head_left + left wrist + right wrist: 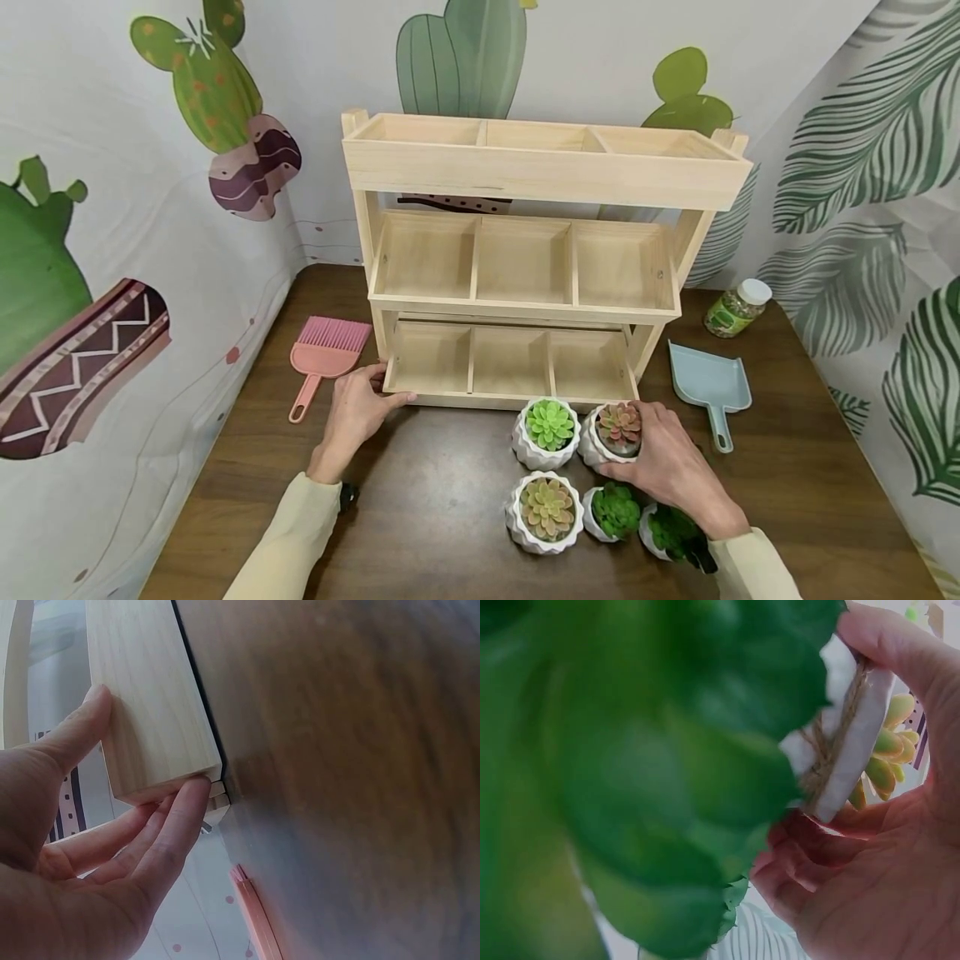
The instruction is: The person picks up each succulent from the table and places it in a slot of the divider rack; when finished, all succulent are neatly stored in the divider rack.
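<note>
A light wooden three-tier planter shelf stands on the table. My left hand holds the front left corner of its bottom tier, thumb on the front board and fingers against the end. With thumb and fingers, my right hand grips a white potted reddish succulent near the tier's right front corner. In the right wrist view, twine runs around a white pot, and blurred green leaves hide much of it. Left of the gripped pot stands a bright green succulent in a white pot.
Nearer me are a yellowish potted succulent and two dark green potted plants, one upright, one partly under my right wrist. A pink brush with dustpan lies left; a blue dustpan and a white-lidded jar are right.
</note>
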{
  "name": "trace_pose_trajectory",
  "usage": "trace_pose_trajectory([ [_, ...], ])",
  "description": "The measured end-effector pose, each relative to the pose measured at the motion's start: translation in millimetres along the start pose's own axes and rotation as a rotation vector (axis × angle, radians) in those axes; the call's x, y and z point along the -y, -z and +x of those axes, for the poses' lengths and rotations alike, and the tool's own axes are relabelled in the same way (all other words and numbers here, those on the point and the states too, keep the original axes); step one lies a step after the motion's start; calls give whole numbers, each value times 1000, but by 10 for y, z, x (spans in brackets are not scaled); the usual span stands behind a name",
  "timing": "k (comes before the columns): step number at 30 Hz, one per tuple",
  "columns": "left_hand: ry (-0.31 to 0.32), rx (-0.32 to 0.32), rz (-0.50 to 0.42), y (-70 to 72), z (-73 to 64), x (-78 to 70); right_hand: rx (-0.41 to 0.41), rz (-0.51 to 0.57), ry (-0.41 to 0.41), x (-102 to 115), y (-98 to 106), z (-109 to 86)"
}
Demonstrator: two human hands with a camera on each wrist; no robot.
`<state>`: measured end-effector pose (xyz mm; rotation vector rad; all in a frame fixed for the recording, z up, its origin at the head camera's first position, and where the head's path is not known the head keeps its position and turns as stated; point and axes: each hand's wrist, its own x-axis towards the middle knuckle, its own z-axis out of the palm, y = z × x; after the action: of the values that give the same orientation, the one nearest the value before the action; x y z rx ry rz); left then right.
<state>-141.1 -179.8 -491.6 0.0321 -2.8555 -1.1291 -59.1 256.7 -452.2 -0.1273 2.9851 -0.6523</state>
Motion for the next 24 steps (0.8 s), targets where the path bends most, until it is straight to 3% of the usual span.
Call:
trace_pose_trajectory([
  [24,13,-4,4,10,-4,-10,-60,5,-42,70,84,-25],
])
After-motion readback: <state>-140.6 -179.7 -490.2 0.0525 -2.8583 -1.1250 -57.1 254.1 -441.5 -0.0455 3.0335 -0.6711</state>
